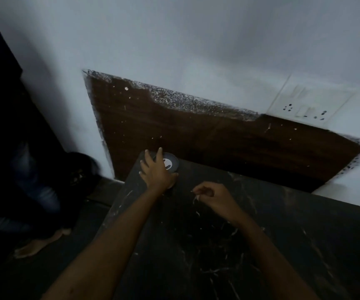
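Note:
A small round dark container (171, 163) with something white inside stands at the far left corner of a dark table (282, 245). My left hand (156, 169) reaches over it, fingers spread across its near rim and thumb at its near side. My right hand (212, 197) hovers just above the table to the right, fingers curled, pinching something thin and pale that is too small to make out.
The table top is streaked with white smears. Behind it, a dark brown wooden panel (196, 131) speckled with white is set in a pale wall, with a socket plate (306, 105) at the right. Another person (38, 191) crouches on the dark floor at the left.

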Demonstrator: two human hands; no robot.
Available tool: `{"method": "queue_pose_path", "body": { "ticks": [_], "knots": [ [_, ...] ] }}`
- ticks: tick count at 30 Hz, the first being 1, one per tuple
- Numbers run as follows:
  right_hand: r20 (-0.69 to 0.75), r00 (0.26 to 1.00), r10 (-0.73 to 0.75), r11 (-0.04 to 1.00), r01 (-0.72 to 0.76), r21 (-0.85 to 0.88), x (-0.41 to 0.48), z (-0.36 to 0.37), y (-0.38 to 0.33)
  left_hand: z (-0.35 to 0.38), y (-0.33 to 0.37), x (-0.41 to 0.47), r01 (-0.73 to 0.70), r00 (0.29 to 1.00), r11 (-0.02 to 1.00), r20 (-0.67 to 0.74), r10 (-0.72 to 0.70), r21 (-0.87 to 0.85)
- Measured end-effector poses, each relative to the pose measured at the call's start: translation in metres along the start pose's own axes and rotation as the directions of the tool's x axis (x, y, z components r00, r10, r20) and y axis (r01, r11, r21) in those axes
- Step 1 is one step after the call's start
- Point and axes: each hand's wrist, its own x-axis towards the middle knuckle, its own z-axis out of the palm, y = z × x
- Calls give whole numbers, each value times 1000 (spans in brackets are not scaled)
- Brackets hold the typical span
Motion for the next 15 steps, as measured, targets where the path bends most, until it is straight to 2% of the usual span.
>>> {"method": "queue_pose_path", "body": {
  "ticks": [3,5,8,10,13,15],
  "knots": [
    [-6,1000,25,999,-25,21,1,7,1,11,-19,13,36,997,994,69,-29,-103],
    [-15,1000,22,999,-21,28,1,6,3,17,-27,14,-15,998,979,50,26,-201],
    [-11,1000,19,1000,-18,24,-5,-1,5,20,-28,7,-89,996,962,-8,90,-256],
    [-71,997,-16,1000,18,25,-12,-8,7,19,-25,-2,-96,995,939,-6,100,-330],
    [-183,979,-92,995,95,9,-30,-21,7,9,-16,-22,-103,985,843,62,159,-528],
    [-224,963,-151,988,152,-14,-49,-29,11,-2,-5,-43,-105,954,770,155,256,-630]
  ]
}}
